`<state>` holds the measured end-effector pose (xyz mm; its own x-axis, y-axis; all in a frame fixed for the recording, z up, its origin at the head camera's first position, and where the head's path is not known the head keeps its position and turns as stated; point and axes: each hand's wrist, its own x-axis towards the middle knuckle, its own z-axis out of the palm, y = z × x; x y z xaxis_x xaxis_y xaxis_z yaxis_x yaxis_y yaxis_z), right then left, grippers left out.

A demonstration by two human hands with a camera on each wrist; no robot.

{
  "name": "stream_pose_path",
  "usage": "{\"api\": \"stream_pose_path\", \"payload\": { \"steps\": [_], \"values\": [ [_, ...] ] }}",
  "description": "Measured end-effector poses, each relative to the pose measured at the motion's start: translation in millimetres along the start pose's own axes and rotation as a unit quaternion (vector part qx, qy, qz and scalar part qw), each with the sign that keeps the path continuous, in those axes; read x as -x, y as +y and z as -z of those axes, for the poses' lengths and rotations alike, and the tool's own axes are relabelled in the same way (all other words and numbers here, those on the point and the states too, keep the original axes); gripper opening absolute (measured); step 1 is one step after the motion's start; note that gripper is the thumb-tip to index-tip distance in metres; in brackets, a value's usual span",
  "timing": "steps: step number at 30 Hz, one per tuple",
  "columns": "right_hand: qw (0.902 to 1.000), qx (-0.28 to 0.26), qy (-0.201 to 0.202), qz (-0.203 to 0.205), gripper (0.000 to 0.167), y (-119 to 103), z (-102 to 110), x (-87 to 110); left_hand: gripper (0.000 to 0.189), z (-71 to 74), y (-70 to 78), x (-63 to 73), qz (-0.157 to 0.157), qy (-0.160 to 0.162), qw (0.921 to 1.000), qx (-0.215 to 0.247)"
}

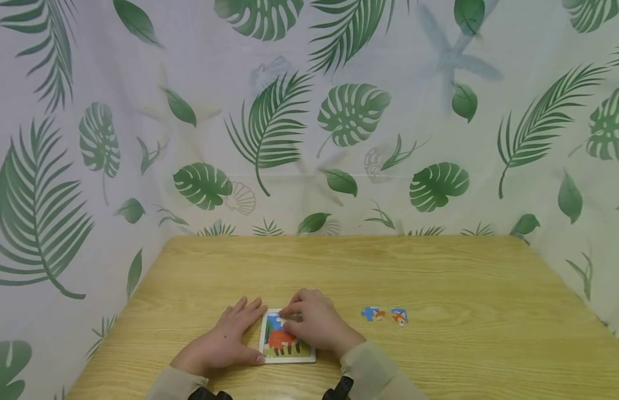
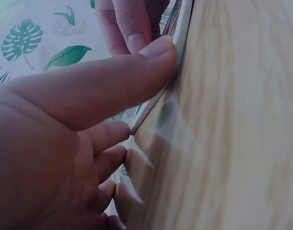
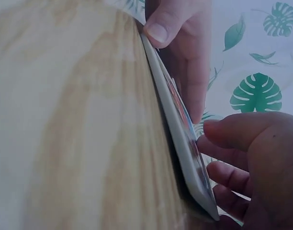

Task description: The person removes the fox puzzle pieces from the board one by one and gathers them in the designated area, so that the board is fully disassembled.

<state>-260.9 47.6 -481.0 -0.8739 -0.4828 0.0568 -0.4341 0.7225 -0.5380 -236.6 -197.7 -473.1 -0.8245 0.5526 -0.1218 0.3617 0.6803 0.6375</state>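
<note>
A small jigsaw puzzle in a white-rimmed tray (image 1: 289, 360) lies flat on the table, showing a red-orange animal on grass under blue sky. My left hand (image 1: 229, 340) rests along the tray's left side, fingers extended, with the thumb at the near left corner. Over the picture's upper right part is my right hand (image 1: 316, 322), its bent fingertips at the puzzle surface near the blue sky. In the right wrist view, no piece shows between the right thumb (image 3: 232, 129) and fingers. The right hand hides part of the picture.
Two loose puzzle pieces lie right of the tray: a blue-and-orange one (image 1: 373, 314) and another with an orange fox-like face (image 1: 399, 316). The wooden table (image 1: 464, 278) meets a leaf-patterned curtain (image 1: 299, 111) at the back and sides.
</note>
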Motion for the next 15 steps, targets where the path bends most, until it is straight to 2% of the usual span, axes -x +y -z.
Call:
{"api": "stream_pose_path", "payload": {
  "steps": [6,15],
  "values": [
    [0.9997,0.015,0.017,-0.008,0.019,-7.3,-0.8,-3.6,0.1,2.8,3.1,1.3,0.003,0.003,1.0,0.009],
    [0.9953,-0.006,0.049,-0.083,0.013,-16.2,-10.6,-10.3,0.103,-1.8,-1.9,-0.1,-0.002,0.005,0.9999,0.015]
  ]
}}
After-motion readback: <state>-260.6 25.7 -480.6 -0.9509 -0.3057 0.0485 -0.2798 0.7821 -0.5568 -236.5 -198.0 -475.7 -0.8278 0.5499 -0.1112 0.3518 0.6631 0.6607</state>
